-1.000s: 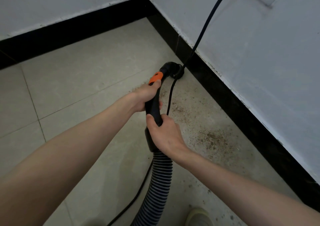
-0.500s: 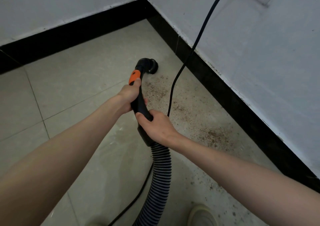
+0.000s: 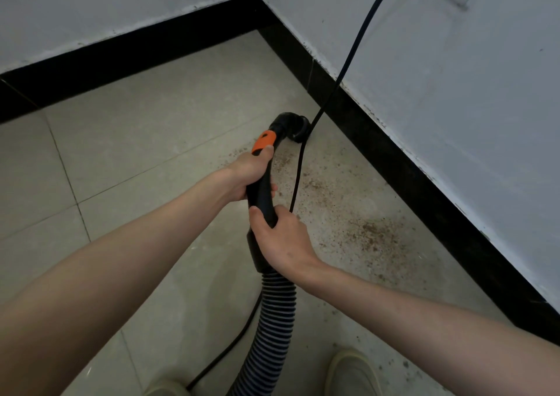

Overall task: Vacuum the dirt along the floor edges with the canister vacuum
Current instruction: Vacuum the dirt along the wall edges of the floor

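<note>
While the vacuum handle [image 3: 263, 195] is grasped by the left hand [image 3: 250, 174] and right hand [image 3: 283, 238], the nozzle [image 3: 295, 129] at centre frame is worked along the baseboard [image 3: 424, 183], and the dirt [image 3: 369, 232] at centre right must probably be swept next.

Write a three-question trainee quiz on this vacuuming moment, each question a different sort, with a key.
1. True or false: the nozzle sits on the floor close to the black skirting.
2. Multiple choice: the left hand grips the vacuum handle
A) just below the orange button
B) on the ribbed hose
C) on the power cord
3. Fill in: the densest patch of dirt lies to the ____ of the right hand.

Key: 1 true; 2 A; 3 right
</note>
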The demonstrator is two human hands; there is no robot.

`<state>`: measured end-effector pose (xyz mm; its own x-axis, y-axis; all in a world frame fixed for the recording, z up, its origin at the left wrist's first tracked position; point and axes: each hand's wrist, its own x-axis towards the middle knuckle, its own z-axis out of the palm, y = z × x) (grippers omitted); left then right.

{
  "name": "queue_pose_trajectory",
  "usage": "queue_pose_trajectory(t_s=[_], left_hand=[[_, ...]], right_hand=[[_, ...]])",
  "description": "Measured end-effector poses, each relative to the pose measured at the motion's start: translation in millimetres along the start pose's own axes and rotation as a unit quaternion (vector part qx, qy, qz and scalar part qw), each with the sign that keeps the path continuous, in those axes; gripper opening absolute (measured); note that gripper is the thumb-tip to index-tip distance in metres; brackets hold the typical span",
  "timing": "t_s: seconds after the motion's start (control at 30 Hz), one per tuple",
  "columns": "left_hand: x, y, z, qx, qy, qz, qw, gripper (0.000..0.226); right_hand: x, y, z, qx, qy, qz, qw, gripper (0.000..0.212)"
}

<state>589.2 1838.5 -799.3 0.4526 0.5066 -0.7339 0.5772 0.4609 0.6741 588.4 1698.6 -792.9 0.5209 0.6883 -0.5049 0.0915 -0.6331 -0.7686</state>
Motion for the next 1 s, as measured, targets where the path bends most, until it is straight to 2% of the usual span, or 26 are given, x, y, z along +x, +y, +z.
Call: queue_pose_trajectory(t_s=[0.2,0.5,0.73,1.0], left_hand=[[-0.8,3.2,7.8,0.020,-0.011,0.001,1.000,0.040],[3.0,7.9,-21.7,-0.021,0.059,0.025,0.998,0.040],[-4.4,-9.4,-33.9,-0.067,0.086,0.013,0.994,0.037],[-23.2,-25.1,-24.1,-0.043,0.063,-0.002,0.997,0.040]], right_hand=[[-1.8,2.3,-3.4,0.017,0.006,0.008,1.000,0.037],[21.5,-15.4,3.0,-0.019,-0.050,-0.035,0.998,0.032],[18.7,-11.0,7.8,-0.038,-0.090,-0.057,0.994,0.033],[-10.5,3.1,14.8,-0.013,-0.071,-0.030,0.997,0.033]])
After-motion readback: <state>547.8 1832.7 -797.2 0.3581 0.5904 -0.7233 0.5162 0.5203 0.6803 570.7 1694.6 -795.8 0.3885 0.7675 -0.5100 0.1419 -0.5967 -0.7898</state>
